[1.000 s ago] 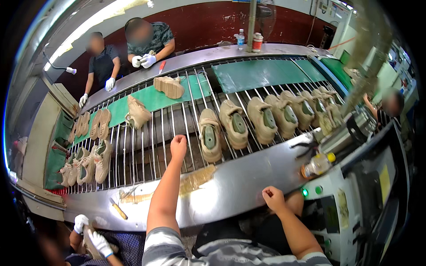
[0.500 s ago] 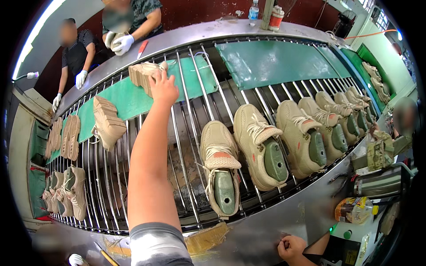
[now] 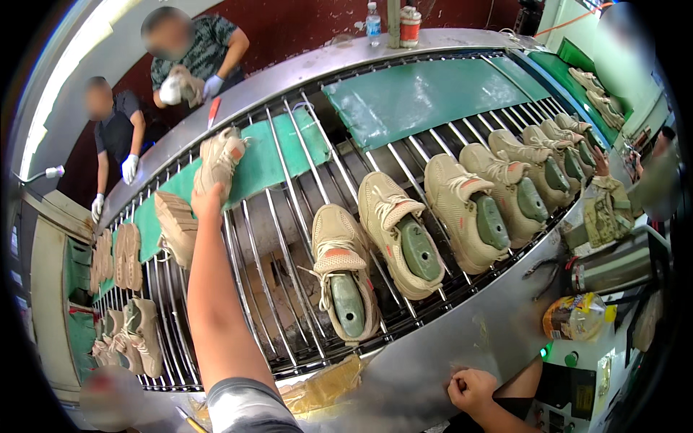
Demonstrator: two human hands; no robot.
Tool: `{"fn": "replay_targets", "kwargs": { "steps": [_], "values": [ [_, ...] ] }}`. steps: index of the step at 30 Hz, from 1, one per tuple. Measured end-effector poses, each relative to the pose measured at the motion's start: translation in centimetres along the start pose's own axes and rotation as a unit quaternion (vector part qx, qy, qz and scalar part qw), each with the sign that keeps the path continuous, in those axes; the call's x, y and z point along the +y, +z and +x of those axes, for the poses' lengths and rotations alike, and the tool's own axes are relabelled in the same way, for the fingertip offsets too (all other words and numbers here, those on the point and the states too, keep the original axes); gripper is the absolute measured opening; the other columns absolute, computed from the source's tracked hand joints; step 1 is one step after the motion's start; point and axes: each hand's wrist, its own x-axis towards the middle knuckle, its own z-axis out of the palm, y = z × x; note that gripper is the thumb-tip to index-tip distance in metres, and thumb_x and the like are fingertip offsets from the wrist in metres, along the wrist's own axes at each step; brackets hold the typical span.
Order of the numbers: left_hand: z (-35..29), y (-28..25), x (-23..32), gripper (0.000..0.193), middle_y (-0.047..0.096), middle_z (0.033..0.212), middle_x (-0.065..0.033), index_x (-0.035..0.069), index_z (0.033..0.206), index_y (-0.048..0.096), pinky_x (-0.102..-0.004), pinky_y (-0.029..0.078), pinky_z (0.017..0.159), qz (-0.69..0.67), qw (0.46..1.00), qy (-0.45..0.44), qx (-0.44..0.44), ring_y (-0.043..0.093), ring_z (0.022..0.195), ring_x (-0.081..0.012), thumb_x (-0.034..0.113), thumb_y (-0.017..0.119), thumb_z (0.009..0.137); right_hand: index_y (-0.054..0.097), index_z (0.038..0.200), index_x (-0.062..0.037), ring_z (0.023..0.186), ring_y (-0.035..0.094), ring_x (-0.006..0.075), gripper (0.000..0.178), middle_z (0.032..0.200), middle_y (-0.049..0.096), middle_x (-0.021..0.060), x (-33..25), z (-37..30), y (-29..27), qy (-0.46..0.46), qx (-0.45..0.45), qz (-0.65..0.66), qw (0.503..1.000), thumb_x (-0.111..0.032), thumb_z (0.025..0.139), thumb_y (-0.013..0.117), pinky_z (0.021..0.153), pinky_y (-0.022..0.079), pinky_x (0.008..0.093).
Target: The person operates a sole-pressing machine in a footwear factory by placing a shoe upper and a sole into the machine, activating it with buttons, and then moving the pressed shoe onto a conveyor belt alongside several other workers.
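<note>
My left hand (image 3: 208,198) is closed on the near end of a beige lace-up sneaker (image 3: 219,160), over the green mat (image 3: 285,155) on the roller conveyor. The shoe's upper and laces face up; whether it touches the mat, I cannot tell. Just left of my hand another beige sneaker (image 3: 175,225) is tipped over, its sole showing. My right hand (image 3: 473,388) is curled into a fist at the metal front edge, with nothing visible in it. In front of it stands a row of beige sneakers (image 3: 462,216) with green shoe lasts inside.
Loose soles (image 3: 128,252) and more shoes (image 3: 146,335) are at the left. A larger green sheet (image 3: 433,101) covers the far rollers. Two gloved co-workers stand across; one holds a shoe (image 3: 189,85). A bottle (image 3: 373,25) stands on the far ledge, a jug (image 3: 574,316) at right.
The sneaker at my left hand has been turned from its side, sole showing, to upper facing up, and shifted left. My right hand stays a fist. The whole view has shifted slightly.
</note>
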Motion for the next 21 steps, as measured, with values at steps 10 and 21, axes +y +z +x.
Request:
{"fn": "replay_targets", "kwargs": {
  "steps": [10,21],
  "values": [
    [-33.5,-26.5,-0.7,0.065,0.052,0.131,-0.0176,-0.001,0.129,0.046,-0.051,0.041,0.104,-0.422,0.85,-0.273,-0.157,0.05,0.121,-0.0355,0.025,0.061,0.071,0.065,0.075,-0.0112,0.059,0.06,0.0273,0.006,0.066,0.063,0.0069,-0.6,-2.4,-1.9,0.033,-0.029,0.082,0.996,-0.016,0.073,0.067,0.054,0.047,0.0372],
    [-67.2,-34.8,3.5,0.08,0.053,0.128,-0.0188,-0.002,0.136,0.039,-0.0437,0.044,0.101,-0.393,0.685,-0.337,-0.513,0.054,0.118,-0.0308,0.027,0.075,0.07,0.047,0.137,-0.0043,0.129,0.045,0.0324,0.053,0.139,0.049,0.0177,0.3,-13.6,-9.1,0.035,-0.28,0.914,0.291,-0.036,0.096,0.039,0.112,0.03,0.0436]
  ]
}}
